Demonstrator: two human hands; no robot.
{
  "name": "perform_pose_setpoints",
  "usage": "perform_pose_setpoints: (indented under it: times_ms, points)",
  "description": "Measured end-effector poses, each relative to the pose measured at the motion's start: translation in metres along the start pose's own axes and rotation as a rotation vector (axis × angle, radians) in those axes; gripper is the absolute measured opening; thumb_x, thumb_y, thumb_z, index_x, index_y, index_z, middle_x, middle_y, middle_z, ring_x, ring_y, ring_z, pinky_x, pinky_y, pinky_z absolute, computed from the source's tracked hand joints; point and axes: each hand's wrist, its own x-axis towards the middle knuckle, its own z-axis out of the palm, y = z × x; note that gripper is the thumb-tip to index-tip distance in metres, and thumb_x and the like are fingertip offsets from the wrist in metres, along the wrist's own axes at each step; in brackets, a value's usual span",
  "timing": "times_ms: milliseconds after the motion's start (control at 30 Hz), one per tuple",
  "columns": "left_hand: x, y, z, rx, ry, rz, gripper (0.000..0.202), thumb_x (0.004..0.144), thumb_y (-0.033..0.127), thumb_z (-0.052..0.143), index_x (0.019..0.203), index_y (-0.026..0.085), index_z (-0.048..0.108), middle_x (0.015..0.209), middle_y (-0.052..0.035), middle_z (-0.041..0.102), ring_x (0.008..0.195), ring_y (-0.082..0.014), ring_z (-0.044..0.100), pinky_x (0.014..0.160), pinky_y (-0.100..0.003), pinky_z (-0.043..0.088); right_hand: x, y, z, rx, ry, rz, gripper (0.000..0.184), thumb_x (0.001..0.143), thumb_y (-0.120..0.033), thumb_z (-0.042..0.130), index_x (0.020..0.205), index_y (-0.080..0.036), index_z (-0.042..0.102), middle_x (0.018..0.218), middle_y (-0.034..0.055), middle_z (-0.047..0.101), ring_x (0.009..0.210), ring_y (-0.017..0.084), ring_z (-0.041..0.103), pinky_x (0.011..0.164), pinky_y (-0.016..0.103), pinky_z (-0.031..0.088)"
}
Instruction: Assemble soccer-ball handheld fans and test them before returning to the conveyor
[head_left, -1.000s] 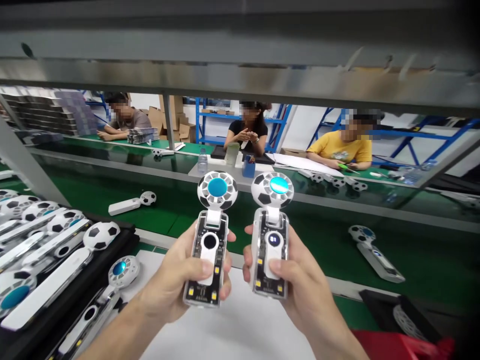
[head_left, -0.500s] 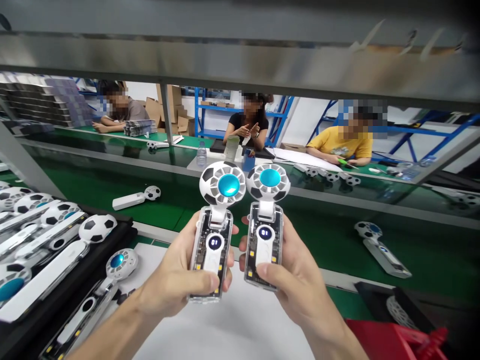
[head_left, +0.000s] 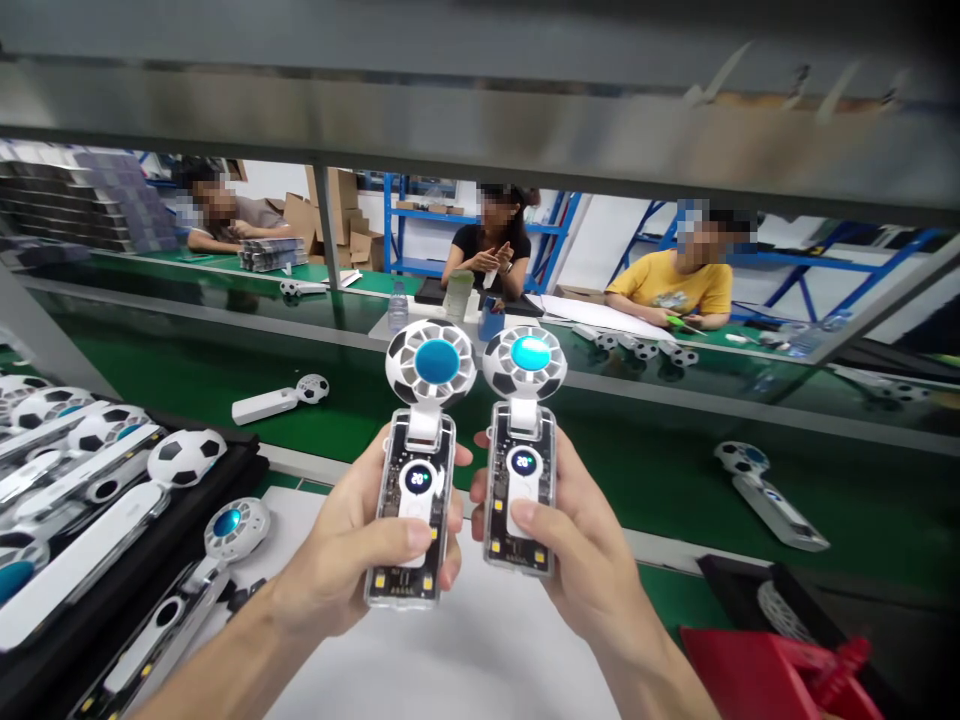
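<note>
My left hand (head_left: 352,540) is wrapped round a handheld fan (head_left: 397,585) with a football-patterned head and a blue centre. Its clear case shows a dark circuit board, and its round display reads 20. My left thumb lies over the white strip below the display. A matching handheld fan (head_left: 551,500) is upright in my right hand (head_left: 585,550), also showing 20, with my right thumb pressed on its white strip. The two fans stand side by side, heads almost touching. Another clear-cased fan (head_left: 166,612) lies left of my left forearm.
Several football fans (head_left: 82,560) lie on a black tray at left. Single fans (head_left: 266,404) (head_left: 780,510) rest on the green conveyor (head_left: 360,430). A red bin (head_left: 757,670) stands at lower right, beside a white sheet (head_left: 465,660). Several co-workers sit across the line.
Both displays have changed from 01 to 20. My left thumb has shifted up its fan onto the white strip. On the conveyor, the fans have moved slightly right.
</note>
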Motion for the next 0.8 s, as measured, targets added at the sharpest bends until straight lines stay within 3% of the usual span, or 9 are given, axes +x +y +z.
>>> perform_pose_setpoints:
  times_ms: [133,400,633,800]
  points:
    - [0.000,0.001,0.001,-0.001,0.017,0.011,0.041,0.080,0.026,0.074,0.118,0.022,0.058,0.086,-0.0012,0.064,0.063,-0.0148,0.065,0.056,-0.024,0.047,0.000,0.000,-0.002,0.012,-0.066,-0.015,0.065,0.089,-0.027,0.065,0.146,-0.028,0.033,0.093,0.0032,0.066,0.075,0.018,0.062,0.066,0.031,0.055]
    - [0.000,0.001,0.002,0.006,0.038,0.014,0.042,0.079,0.025,0.075,0.117,0.022,0.058,0.086,-0.0009,0.063,0.062,-0.0146,0.065,0.056,-0.024,0.046,0.001,0.001,-0.003,0.015,-0.094,-0.011,0.063,0.091,-0.028,0.063,0.145,-0.027,0.031,0.094,0.0035,0.066,0.075,0.018,0.063,0.065,0.030,0.053]
    - [-0.004,0.002,0.001,0.000,-0.023,0.010,0.047,0.078,0.031,0.073,0.122,0.023,0.057,0.089,-0.0032,0.062,0.066,-0.0167,0.064,0.058,-0.026,0.046,-0.002,0.003,0.002,0.050,-0.026,-0.020,0.076,0.079,-0.020,0.069,0.145,-0.028,0.032,0.125,0.0086,0.059,0.092,0.021,0.064,0.069,0.032,0.057]
    - [-0.008,0.006,0.006,0.018,0.074,-0.010,0.045,0.078,0.042,0.071,0.118,0.025,0.058,0.084,-0.0023,0.064,0.062,-0.0168,0.063,0.057,-0.027,0.046,-0.006,0.002,0.007,0.082,-0.003,-0.035,0.077,0.077,-0.022,0.069,0.144,-0.027,0.031,0.126,0.0100,0.060,0.095,0.022,0.064,0.070,0.033,0.056]
